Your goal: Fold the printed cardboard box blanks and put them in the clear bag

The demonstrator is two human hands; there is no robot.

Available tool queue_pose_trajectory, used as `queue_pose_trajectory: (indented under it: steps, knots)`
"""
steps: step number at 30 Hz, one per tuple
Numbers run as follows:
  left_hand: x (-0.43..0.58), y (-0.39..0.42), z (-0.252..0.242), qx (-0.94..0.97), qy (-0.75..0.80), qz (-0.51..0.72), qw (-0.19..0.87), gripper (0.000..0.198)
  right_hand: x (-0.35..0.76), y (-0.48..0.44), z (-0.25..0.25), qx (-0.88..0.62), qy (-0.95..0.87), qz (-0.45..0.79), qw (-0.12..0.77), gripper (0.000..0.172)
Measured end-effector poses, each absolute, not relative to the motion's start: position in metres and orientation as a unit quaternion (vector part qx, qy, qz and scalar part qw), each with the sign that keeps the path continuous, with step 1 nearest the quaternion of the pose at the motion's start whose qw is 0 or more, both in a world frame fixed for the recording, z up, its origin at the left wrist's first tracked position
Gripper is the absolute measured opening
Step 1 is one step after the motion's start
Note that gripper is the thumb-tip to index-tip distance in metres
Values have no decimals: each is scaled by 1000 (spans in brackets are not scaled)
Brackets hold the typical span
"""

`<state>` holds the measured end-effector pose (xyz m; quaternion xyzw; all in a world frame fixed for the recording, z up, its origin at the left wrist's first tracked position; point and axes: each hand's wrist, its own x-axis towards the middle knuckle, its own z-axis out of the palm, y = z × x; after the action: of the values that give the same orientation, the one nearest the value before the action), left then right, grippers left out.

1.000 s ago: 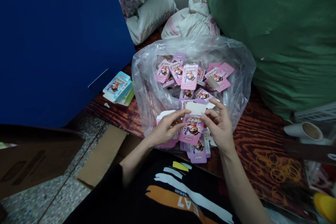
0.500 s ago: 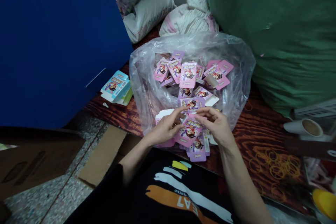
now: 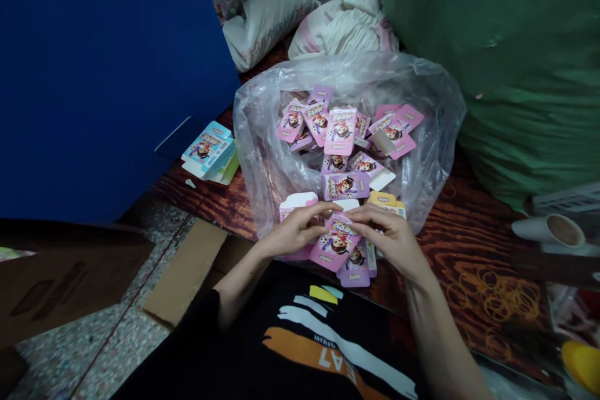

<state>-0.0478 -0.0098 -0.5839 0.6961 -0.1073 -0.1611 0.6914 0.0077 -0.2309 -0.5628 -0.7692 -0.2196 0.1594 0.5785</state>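
Observation:
Between my two hands is a small pink cardboard box [image 3: 335, 244] printed with a cartoon girl, its top end up near my fingertips. My left hand [image 3: 300, 228] pinches its upper left edge, fingers closed. At the upper right corner, the thumb and fingers of my right hand [image 3: 387, 231] are closed on the same box. Beneath it lies a purple box [image 3: 355, 272], partly covered. A pink box with a white flap [image 3: 298, 201] is behind my left hand, and a yellow box [image 3: 385, 200] shows behind my right. Further back, several pink and purple boxes [image 3: 340, 131] lie in a clear plastic bag [image 3: 262, 131].
Blue and green boxes [image 3: 209, 150] lie left on the wood-patterned table [image 3: 435, 225]. Yellow rubber bands [image 3: 506, 294] and a cup [image 3: 550, 230] are at right. White sacks [image 3: 347, 31] stand behind, a large green bag [image 3: 529, 75] at right, and cardboard [image 3: 187, 269] at lower left.
The pink box's top flap, sticking up between my fingers before, is now down or hidden by them. My right hand has shifted slightly, uncovering the yellow box. The view has moved a little.

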Motion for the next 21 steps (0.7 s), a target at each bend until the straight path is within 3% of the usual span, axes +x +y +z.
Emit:
queue_pose_trajectory:
  steps: [12,17,21]
  knots:
    - [-41,13,-571,736,-114,-98,660,40,24,-205,-549,-775,-311,120,537,16]
    - [-43,13,-577,696,-75,-120,704,43,36,-209,-562,-760,-288,141,565,15]
    - [-37,24,-578,654,30,27,756,64,75,-221,-567,-752,-113,-50,647,31]
